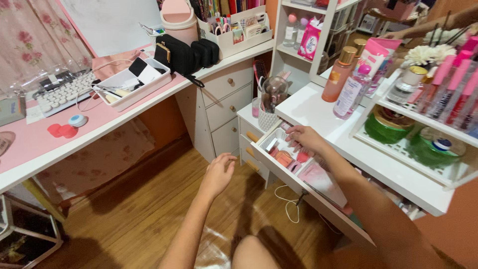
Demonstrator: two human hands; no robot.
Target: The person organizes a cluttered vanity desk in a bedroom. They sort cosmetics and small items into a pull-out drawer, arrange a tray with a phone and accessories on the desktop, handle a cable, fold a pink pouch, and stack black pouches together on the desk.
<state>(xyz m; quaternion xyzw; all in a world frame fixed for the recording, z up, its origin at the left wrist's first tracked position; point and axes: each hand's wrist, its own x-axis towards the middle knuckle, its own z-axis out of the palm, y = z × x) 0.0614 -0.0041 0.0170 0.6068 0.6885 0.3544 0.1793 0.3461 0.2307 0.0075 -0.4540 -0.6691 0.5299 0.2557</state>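
We note the left hand (pixel 218 174) nearest the camera, hanging over the wood-plank floor (pixel 149 209) with fingers loosely curled, half open and holding nothing. It sits just short of the front edge of the open white drawer (pixel 279 174), apart from it.

The right hand (pixel 304 138) is the nearer one to the work: it reaches down into that drawer, fingers spread and bent, tips touching the small pink and red cosmetic cases (pixel 289 158) packed inside. We cannot tell whether it has pinched any one of them. The drawer lies to the right of and beyond the left hand, directly under the right; its long axis runs from upper left to lower right, along the edge of the white dresser top (pixel 318 114). A flat pale pink packet (pixel 318 179) lies further along the drawer, towards the person.

Beyond the drawer, a white mesh cup of brushes (pixel 269 112) stands on a lower white cabinet. On the dresser top we record a tall peach bottle with gold cap (pixel 338 74) and, touching or just beside it, a clear bottle with pink cap (pixel 351 92). A pink carton (pixel 309 39) stands on the shelf behind. Far left, a white tray of oddments (pixel 130 82) rests on the pink desk (pixel 45 139).
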